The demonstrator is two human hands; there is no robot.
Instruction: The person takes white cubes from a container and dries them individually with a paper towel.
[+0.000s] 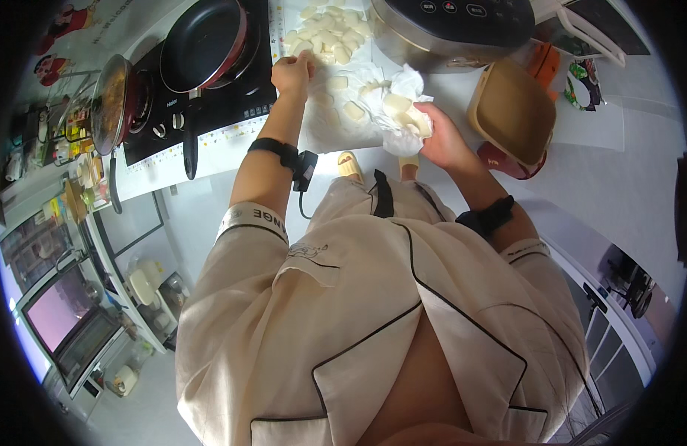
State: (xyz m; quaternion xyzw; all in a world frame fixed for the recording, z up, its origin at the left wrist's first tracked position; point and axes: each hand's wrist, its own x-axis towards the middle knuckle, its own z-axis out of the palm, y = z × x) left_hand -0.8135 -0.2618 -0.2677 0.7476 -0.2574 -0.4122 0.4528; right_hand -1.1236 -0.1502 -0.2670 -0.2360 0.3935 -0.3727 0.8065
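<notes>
My left hand [292, 75] is curled, its fingertips at the near left edge of a heap of pale food slices [332, 33]. Whether a slice is pinched in it is hidden by the fingers. My right hand [445, 136] holds a crumpled white paper towel [406, 83] with a few pale slices [397, 103] resting on it. Between the hands, several loose slices [353, 110] lie spread on damp-looking paper sheeting [343, 134] near the counter's front edge.
Left stands a black Haier cooktop [154, 111] with an empty frying pan [201, 44] and a lidded pan [110, 106], both handles jutting forward. Behind my right hand sits a dark-topped appliance [455, 33] with buttons. Right of it is a tan rectangular bin [513, 108].
</notes>
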